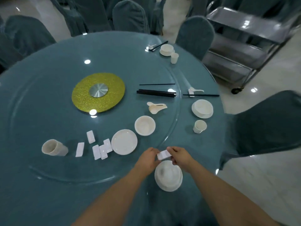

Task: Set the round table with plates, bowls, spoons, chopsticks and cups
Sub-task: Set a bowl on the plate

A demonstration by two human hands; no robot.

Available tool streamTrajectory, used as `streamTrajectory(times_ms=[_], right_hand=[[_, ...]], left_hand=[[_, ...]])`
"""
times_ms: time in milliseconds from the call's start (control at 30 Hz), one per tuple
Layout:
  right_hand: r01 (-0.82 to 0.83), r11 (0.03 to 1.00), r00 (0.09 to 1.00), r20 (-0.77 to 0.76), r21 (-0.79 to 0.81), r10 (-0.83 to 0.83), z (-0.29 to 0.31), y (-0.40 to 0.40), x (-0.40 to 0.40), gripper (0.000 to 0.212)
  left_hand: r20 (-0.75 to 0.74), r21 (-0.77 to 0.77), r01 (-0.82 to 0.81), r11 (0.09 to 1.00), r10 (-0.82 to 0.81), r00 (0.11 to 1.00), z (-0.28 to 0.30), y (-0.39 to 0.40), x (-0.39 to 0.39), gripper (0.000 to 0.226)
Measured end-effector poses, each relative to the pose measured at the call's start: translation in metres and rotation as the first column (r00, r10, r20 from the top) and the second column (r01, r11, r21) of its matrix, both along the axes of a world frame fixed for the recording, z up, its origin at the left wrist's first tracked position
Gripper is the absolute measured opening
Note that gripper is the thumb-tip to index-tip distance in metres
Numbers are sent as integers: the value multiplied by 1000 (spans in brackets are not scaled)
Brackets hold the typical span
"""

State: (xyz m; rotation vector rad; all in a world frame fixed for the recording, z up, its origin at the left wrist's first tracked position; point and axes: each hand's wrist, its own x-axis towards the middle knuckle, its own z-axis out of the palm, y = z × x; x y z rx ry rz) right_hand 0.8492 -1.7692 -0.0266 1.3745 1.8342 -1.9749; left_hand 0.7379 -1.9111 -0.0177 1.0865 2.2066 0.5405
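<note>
My left hand (pixel 149 158) and my right hand (pixel 180 154) together hold a small white chopstick rest (pixel 163 154) just above the near table edge. Right below it a white bowl sits on a plate (pixel 168 176). On the glass turntable lie a stack of plates (pixel 124 141), a stack of bowls (pixel 144 125), a pile of spoons (pixel 157 107), a bundle of black chopsticks (pixel 156 93), several white rests (pixel 99 148) and a stack of cups (pixel 53 147) on its side.
Two set places lie at the right: one with bowl on plate (pixel 202 108), cup (pixel 199 126), spoon and chopsticks (pixel 201 95), another farther back (pixel 166 49). A gold disc (pixel 98 92) marks the table centre. Covered chairs ring the table; a steel trolley (pixel 244 46) stands at the right.
</note>
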Motion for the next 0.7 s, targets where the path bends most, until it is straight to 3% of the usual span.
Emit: streamTrajectory(times_ms=[100,267,400,700], right_hand=[[220,975,975,-9,-30,-220,-20,20,11,29],[389,921,921,23,-10,-389,-49,45,16,21],[316,925,935,96,211,-342,-75,67,15,16],[196,930,934,230,311,-274,-107,90,4,18]], left_hand=[[50,-27,-111,993,112,992,-9,33,14,24],[88,-100,-140,985,149,985,-33,85,31,22],[148,-129,-100,987,119,982,-55,109,28,20],[225,-263,-18,965,79,971,-85,132,14,38]])
